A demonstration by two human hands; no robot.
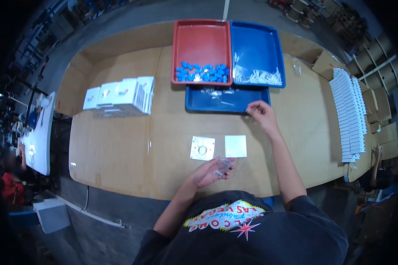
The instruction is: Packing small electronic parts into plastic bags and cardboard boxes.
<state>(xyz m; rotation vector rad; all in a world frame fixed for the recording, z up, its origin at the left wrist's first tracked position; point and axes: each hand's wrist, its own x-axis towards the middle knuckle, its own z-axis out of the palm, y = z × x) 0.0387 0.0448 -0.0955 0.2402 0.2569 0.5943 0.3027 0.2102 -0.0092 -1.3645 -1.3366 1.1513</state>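
Note:
My left hand point(210, 173) is closed on a small clear plastic bag point(224, 166), palm up near the table's front edge; something small and white shows with it. My right hand point(263, 117) is at the right front corner of a shallow blue tray point(199, 106), fingers pinched. Whatever those fingertips hold is too small to name. Small clear pieces lie in that tray. Just beyond my left hand, a white square plate with a round opening point(196, 152) lies beside a plain white square plate point(235, 146).
Behind stand a red tray point(201, 42) of blue plastic parts point(203, 73) and a blue tray point(256, 39) of white sticks point(261, 76). White boxes point(124, 97) are stacked at left, and a long row of white boxes point(349, 117) stands at right. Other people work at both sides.

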